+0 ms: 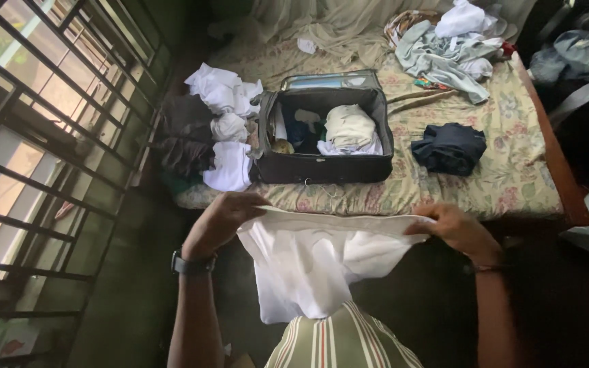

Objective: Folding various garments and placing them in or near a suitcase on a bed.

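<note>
A white garment (pixel 308 262) hangs stretched between both my hands, in front of the bed's near edge. My left hand (pixel 223 218), with a dark watch on the wrist, grips its left top corner. My right hand (pixel 455 228) grips the right top corner. Just beyond, on the bed, lies an open dark suitcase (pixel 322 167) with a cream folded garment (pixel 349 126) and other clothes inside.
The floral-sheeted bed (pixel 506 177) carries white clothes (pixel 226 92) left of the suitcase, a folded dark garment (pixel 450 146) to its right, and a heap of pale clothes (pixel 451 48) at the back. A barred window (pixel 35 136) stands on the left.
</note>
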